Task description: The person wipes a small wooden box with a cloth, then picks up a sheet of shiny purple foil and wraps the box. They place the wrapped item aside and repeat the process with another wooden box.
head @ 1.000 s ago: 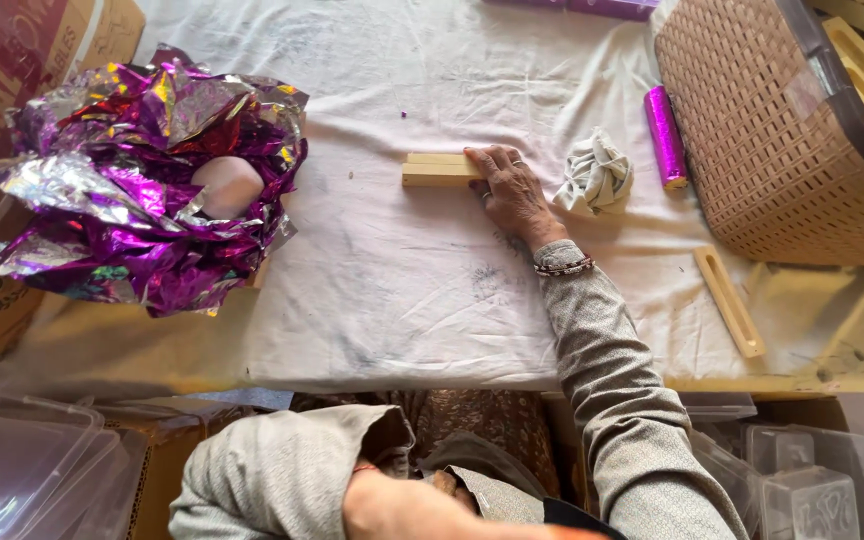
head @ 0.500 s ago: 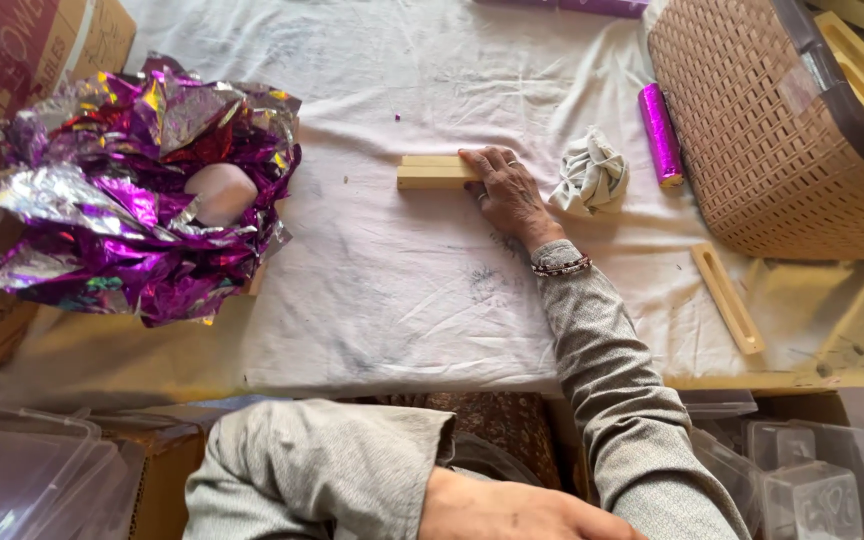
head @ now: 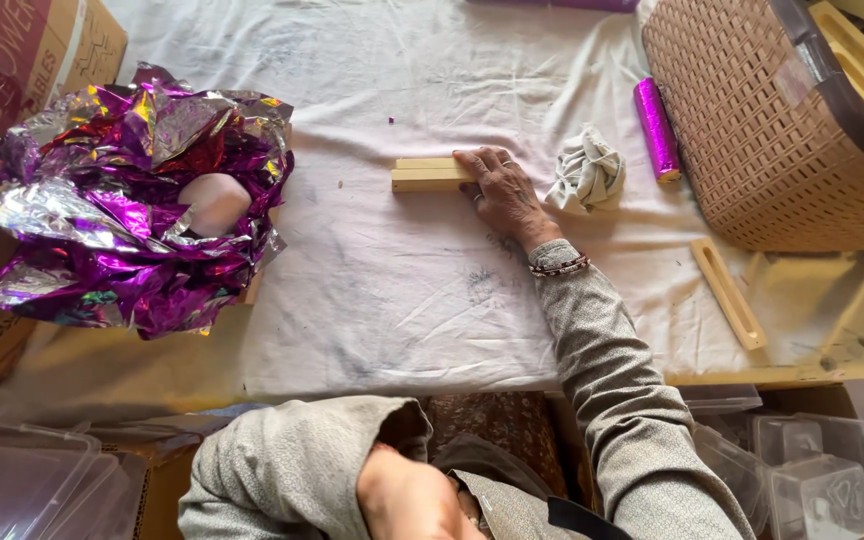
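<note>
My right hand (head: pixel 500 192) lies flat on the white cloth (head: pixel 402 290), its fingertips on the right end of a small pale wooden block (head: pixel 427 174) that rests on the table. A beaded bracelet circles that wrist. My left hand (head: pixel 407 495) is low at the bottom edge near my lap, blurred, and whether it holds anything is hidden. A crumpled light cloth (head: pixel 585 172) sits just right of my right hand.
A heap of shiny purple and silver foil (head: pixel 132 210) with a pale round thing inside lies at left, by a cardboard box (head: pixel 12 70). A purple foil roll (head: pixel 656 128), a woven brown basket (head: pixel 772 130) and a slotted wooden strip (head: pixel 728 292) are at right. Clear plastic boxes (head: pixel 812 470) stand below.
My right hand stays on the wooden block. My left hand has moved lower and rightward near my lap. The view has shifted slightly.
</note>
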